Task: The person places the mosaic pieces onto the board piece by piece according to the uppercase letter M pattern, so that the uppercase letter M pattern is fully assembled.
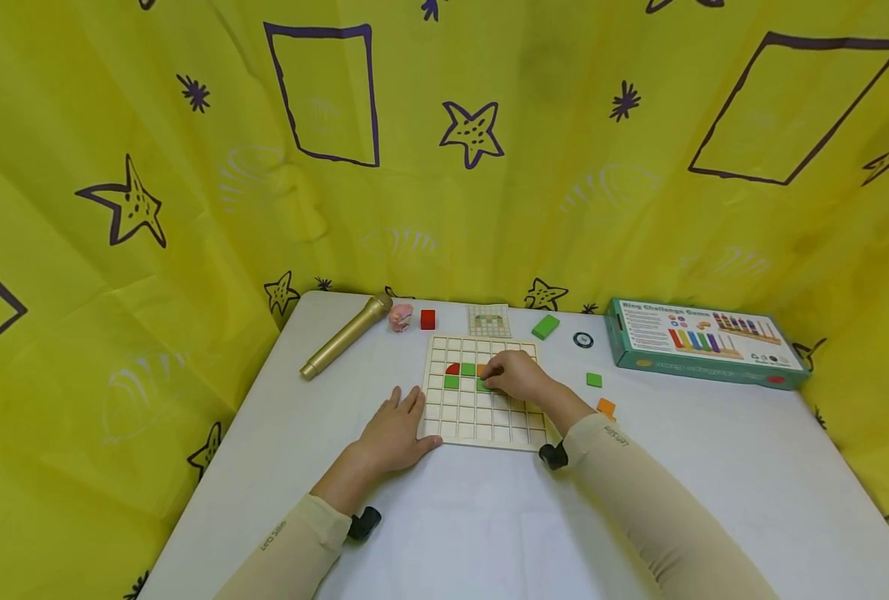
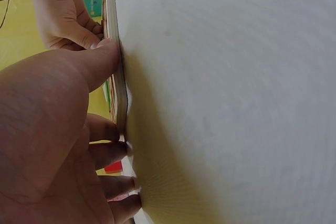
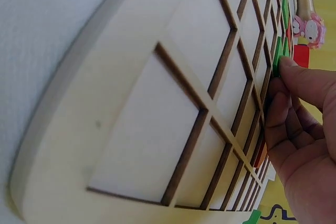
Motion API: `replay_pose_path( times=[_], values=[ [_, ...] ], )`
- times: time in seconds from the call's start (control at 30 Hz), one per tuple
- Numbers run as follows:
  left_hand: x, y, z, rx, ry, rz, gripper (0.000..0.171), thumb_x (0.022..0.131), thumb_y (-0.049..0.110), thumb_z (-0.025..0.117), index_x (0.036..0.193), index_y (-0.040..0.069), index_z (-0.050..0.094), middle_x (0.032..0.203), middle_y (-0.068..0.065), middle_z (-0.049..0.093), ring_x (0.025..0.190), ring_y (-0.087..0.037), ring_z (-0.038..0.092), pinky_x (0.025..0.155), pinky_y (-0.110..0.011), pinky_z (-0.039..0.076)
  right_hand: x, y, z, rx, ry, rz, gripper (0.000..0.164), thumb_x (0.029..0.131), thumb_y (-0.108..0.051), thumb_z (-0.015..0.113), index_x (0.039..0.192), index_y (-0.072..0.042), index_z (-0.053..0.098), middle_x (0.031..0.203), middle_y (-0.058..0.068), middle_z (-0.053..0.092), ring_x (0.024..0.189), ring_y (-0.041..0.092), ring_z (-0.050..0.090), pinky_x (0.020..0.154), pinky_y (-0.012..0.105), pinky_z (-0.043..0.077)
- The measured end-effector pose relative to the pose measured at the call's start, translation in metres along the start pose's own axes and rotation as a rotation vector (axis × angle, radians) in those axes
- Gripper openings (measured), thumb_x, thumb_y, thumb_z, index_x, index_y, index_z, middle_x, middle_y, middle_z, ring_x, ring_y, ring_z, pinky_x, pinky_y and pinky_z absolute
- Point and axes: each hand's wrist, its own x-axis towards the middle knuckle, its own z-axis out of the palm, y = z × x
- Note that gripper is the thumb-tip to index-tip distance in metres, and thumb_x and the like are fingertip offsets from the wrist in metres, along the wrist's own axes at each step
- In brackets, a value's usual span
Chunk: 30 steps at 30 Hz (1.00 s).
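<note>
A wooden grid board (image 1: pixel 451 429) lies on the white table. My left hand (image 1: pixel 392 433) rests at its left edge, fingers straight and spread, with the thumb (image 2: pixel 107 51) against the board's side. My right hand (image 1: pixel 517 377) is over the middle of the grid, thumb and curled fingers pinching a green square tile (image 3: pixel 278 56) at one cell. Further tiles sit in the grid: a red rounded piece (image 1: pixel 453 368), a green square (image 1: pixel 468 369), another green square (image 1: pixel 451 382) below the red one, and an orange piece (image 1: pixel 481 369) partly hidden by the right fingers.
Behind the board lie a pattern card (image 1: pixel 489 321), red block (image 1: pixel 428 319), pink figure (image 1: pixel 400 317) and green block (image 1: pixel 545 327). A gold microphone (image 1: pixel 347 336) is at left. Rightward are a black disc (image 1: pixel 582 340), green tile (image 1: pixel 594 380), orange pieces (image 1: pixel 606 407) and a game box (image 1: pixel 706 342).
</note>
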Motion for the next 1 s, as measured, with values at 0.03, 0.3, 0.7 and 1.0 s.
replay_pose_path(
  times=[0.03, 0.3, 0.7, 1.0],
  values=[
    [0.0, 0.0, 0.0, 0.0, 0.0, -0.001, 0.088, 0.097, 0.058, 0.057, 0.154, -0.004, 0.033, 0.161, -0.018, 0.03, 0.147, -0.047, 0.022, 0.118, -0.051, 0.026, 0.0, 0.0, 0.0, 0.001, 0.002, -0.002, 0.006, 0.092, -0.012, 0.075, 0.096, -0.011, 0.079, 0.104, 0.002, 0.072, 0.105, 0.023, 0.062, 0.093, 0.04, 0.052],
    [0.0, 0.001, -0.001, 0.001, 0.003, 0.002, 0.088, 0.096, 0.058, 0.058, 0.154, -0.004, 0.034, 0.161, -0.019, 0.031, 0.147, -0.047, 0.022, 0.118, -0.051, 0.027, -0.002, 0.003, 0.0, 0.023, 0.012, 0.002, 0.007, 0.092, -0.012, 0.075, 0.099, -0.011, 0.078, 0.106, 0.002, 0.072, 0.105, 0.022, 0.062, 0.093, 0.039, 0.052],
    [0.0, 0.002, 0.0, 0.013, -0.003, -0.004, 0.088, 0.096, 0.058, 0.058, 0.154, -0.003, 0.033, 0.162, -0.018, 0.03, 0.148, -0.046, 0.021, 0.119, -0.05, 0.025, -0.007, 0.01, -0.009, 0.065, 0.058, 0.009, 0.007, 0.094, -0.013, 0.073, 0.099, -0.013, 0.078, 0.103, 0.002, 0.069, 0.09, 0.02, 0.058, 0.079, 0.035, 0.05],
    [-0.001, 0.001, 0.0, -0.002, -0.005, -0.008, 0.087, 0.096, 0.057, 0.058, 0.154, -0.004, 0.033, 0.162, -0.018, 0.029, 0.148, -0.047, 0.02, 0.119, -0.05, 0.025, -0.013, 0.017, -0.021, 0.031, 0.081, 0.013, 0.011, 0.095, -0.014, 0.071, 0.103, -0.009, 0.076, 0.1, 0.004, 0.067, 0.09, 0.021, 0.059, 0.078, 0.038, 0.051]
  ],
)
